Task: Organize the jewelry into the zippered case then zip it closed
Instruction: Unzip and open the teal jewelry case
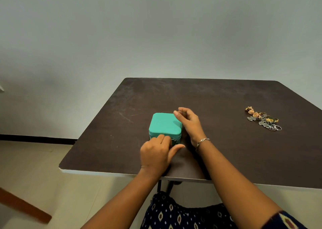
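Observation:
A teal zippered case [163,123] sits closed near the middle of the dark table [217,150]. A small zipper pull [175,142] hangs at its front right corner. My left hand [157,153] rests against the case's front side, fingers laid on the zipper line and thumb stretched out to the right. My right hand [189,123] hovers at the case's right edge with fingers loosely curled and nothing in them. A pile of jewelry [263,118], gold and silver pieces, lies far to the right on the table.
The table's near edge [122,174] runs just in front of my wrists. A pale wall stands behind the table. A wooden piece [22,206] lies on the floor at the lower left.

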{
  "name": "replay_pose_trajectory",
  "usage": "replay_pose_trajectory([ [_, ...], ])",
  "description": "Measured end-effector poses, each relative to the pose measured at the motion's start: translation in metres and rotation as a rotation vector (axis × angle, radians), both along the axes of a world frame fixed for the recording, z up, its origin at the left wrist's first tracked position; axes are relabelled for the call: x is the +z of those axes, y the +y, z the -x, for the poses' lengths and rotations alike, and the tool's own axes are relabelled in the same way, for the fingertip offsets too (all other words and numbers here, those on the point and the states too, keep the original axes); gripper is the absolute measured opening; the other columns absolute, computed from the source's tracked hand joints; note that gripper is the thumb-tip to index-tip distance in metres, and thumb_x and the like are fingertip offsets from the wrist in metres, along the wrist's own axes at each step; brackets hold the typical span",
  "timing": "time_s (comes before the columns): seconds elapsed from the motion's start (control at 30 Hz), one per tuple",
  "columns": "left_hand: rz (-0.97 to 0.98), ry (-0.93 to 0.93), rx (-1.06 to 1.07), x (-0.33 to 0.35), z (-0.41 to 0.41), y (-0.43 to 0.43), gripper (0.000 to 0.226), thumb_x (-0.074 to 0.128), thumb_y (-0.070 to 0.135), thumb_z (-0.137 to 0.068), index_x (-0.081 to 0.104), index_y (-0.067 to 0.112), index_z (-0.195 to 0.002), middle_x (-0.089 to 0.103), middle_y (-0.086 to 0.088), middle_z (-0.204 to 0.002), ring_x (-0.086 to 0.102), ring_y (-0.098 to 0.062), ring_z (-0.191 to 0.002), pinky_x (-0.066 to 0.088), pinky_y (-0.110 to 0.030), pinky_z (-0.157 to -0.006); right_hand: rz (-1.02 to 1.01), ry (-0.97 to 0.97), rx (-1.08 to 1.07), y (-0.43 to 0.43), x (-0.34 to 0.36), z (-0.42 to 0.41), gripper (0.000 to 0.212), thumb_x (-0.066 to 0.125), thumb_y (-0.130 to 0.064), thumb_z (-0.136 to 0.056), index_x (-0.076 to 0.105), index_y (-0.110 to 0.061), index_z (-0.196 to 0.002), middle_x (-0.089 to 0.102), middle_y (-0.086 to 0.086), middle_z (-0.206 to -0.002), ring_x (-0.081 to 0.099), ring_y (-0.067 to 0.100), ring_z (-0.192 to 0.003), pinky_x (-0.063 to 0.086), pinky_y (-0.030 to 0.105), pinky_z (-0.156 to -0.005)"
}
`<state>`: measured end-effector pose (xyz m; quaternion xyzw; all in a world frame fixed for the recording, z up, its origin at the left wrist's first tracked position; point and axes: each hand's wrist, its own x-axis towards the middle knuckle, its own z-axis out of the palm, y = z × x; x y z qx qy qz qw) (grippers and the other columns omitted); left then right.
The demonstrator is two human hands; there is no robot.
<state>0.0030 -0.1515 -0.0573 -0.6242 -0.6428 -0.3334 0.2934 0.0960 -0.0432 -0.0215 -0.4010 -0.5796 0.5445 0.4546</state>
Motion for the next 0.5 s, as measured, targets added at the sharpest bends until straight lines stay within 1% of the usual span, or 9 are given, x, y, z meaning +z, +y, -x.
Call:
replay_pose_trajectory([
  [0.03, 0.022, 0.013, 0.021, 0.000, -0.001, 0.000, 0.050, 0.040, 0.060, -0.082, 0.053, 0.019, -0.055, 0.053, 0.005, -0.050, 0.048, -0.011, -0.039, 0.032, -0.018, -0.037, 0.001, -0.021, 0.019, 0.000, -0.005, 0.001, 0.038, 0.066, -0.022, -0.082, 0.054, -0.010, -0.116, 0.058, 0.009, -0.119, 0.055, 0.021, -0.111, 0.046, 0.036, -0.098],
  [0.1, 0.078, 0.008, 0.061, 0.001, -0.005, 0.001, 0.049, 0.038, 0.059, -0.079, 0.053, 0.021, -0.053, 0.054, 0.006, -0.048, 0.049, -0.009, -0.038, 0.029, -0.016, -0.036, -0.042, -0.096, 0.039, -0.001, -0.014, 0.001, 0.041, 0.068, -0.026, -0.080, 0.054, -0.015, -0.117, 0.058, 0.005, -0.118, 0.056, 0.022, -0.109, 0.048, 0.041, -0.094],
  [0.17, 0.141, -0.013, 0.104, 0.001, -0.009, 0.003, 0.050, 0.037, 0.062, -0.077, 0.053, 0.021, -0.052, 0.055, 0.005, -0.047, 0.050, -0.009, -0.037, 0.029, -0.016, -0.035, -0.093, -0.140, 0.047, -0.002, -0.018, 0.000, 0.043, 0.069, -0.028, -0.080, 0.053, -0.018, -0.118, 0.058, 0.002, -0.116, 0.057, 0.020, -0.106, 0.050, 0.041, -0.091],
  [0.2, 0.166, -0.027, 0.121, 0.001, -0.010, 0.005, 0.051, 0.039, 0.064, -0.076, 0.053, 0.021, -0.051, 0.055, 0.005, -0.046, 0.050, -0.009, -0.036, 0.029, -0.017, -0.034, -0.106, -0.147, 0.047, -0.002, -0.018, 0.000, 0.043, 0.069, -0.028, -0.080, 0.053, -0.018, -0.119, 0.058, 0.001, -0.115, 0.057, 0.019, -0.106, 0.050, 0.040, -0.090],
  [0.23, 0.173, -0.036, 0.131, 0.001, -0.011, 0.006, 0.051, 0.047, 0.065, -0.074, 0.052, 0.021, -0.051, 0.055, 0.004, -0.045, 0.050, -0.010, -0.036, 0.030, -0.017, -0.033, -0.111, -0.147, 0.046, -0.002, -0.018, 0.000, 0.043, 0.069, -0.028, -0.080, 0.053, -0.018, -0.119, 0.058, 0.001, -0.114, 0.056, 0.018, -0.105, 0.051, 0.039, -0.090],
  [0.3, 0.175, -0.034, 0.147, 0.001, -0.013, 0.007, 0.047, 0.067, 0.062, -0.064, 0.053, 0.019, -0.049, 0.055, 0.003, -0.044, 0.051, -0.011, -0.034, 0.031, -0.017, -0.032, -0.110, -0.148, 0.045, -0.002, -0.017, 0.000, 0.043, 0.069, -0.028, -0.080, 0.053, -0.018, -0.119, 0.058, 0.001, -0.114, 0.056, 0.019, -0.105, 0.051, 0.039, -0.089],
  [0.33, 0.177, -0.027, 0.158, 0.001, -0.014, 0.008, 0.046, 0.073, 0.059, -0.059, 0.053, 0.019, -0.048, 0.055, 0.003, -0.043, 0.051, -0.011, -0.034, 0.031, -0.016, -0.032, -0.114, -0.146, 0.046, -0.002, -0.017, 0.000, 0.044, 0.069, -0.028, -0.080, 0.053, -0.018, -0.119, 0.058, 0.002, -0.114, 0.057, 0.019, -0.105, 0.051, 0.039, -0.089],
  [0.4, 0.184, -0.008, 0.174, 0.002, -0.016, 0.009, 0.046, 0.079, 0.056, -0.054, 0.054, 0.019, -0.047, 0.054, 0.003, -0.042, 0.050, -0.012, -0.033, 0.032, -0.014, -0.033, -0.115, -0.143, 0.042, -0.002, -0.019, 0.000, 0.044, 0.069, -0.028, -0.079, 0.053, -0.018, -0.119, 0.058, 0.001, -0.114, 0.057, 0.020, -0.106, 0.051, 0.041, -0.089],
  [0.5, 0.199, 0.037, 0.188, 0.003, -0.018, 0.011, 0.045, 0.080, 0.055, -0.052, 0.054, 0.019, -0.046, 0.053, 0.004, -0.041, 0.050, -0.012, -0.032, 0.031, -0.014, -0.033, -0.109, -0.138, 0.039, 0.000, -0.022, 0.001, 0.044, 0.069, -0.029, -0.079, 0.054, -0.020, -0.119, 0.058, -0.001, -0.114, 0.057, 0.018, -0.106, 0.050, 0.044, -0.090],
])
